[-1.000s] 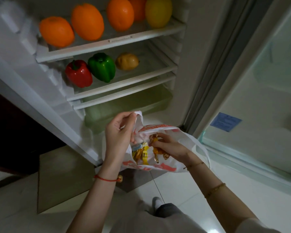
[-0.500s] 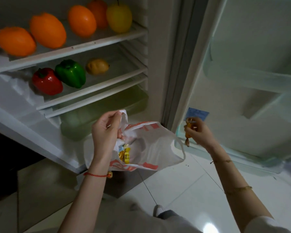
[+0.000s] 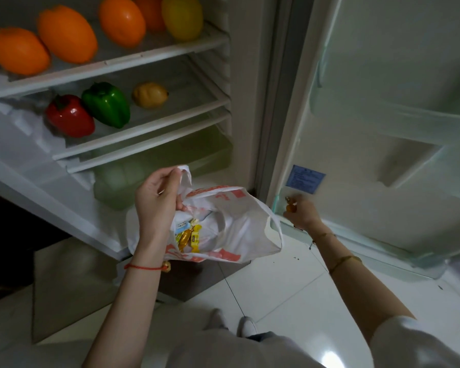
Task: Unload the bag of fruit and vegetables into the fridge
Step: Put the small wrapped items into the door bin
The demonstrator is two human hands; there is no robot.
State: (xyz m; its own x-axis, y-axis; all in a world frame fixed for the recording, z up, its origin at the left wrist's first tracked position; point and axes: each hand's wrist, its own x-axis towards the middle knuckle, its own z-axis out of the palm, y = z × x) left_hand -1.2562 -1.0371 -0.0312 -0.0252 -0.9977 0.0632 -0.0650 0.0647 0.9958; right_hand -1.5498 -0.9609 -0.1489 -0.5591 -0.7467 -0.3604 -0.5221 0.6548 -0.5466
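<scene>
White glossy floor tiles [image 3: 290, 293] run beneath an open white fridge [image 3: 247, 107] whose door [image 3: 383, 144] swings out to the right. Inside, oranges [image 3: 67, 33] and a yellow fruit [image 3: 182, 15] sit on the top shelf; a red pepper [image 3: 69, 115], a green pepper [image 3: 106, 103] and a small yellow lemon [image 3: 149, 94] lie one shelf lower. The left hand [image 3: 156, 200] pinches the rim of a white plastic bag with orange print [image 3: 231, 224] — wrapped sweets [image 3: 188, 235] lie inside. The right hand [image 3: 300, 212] holds a small amber item [image 3: 290, 205] in a narrow grip at the door's lower edge.
</scene>
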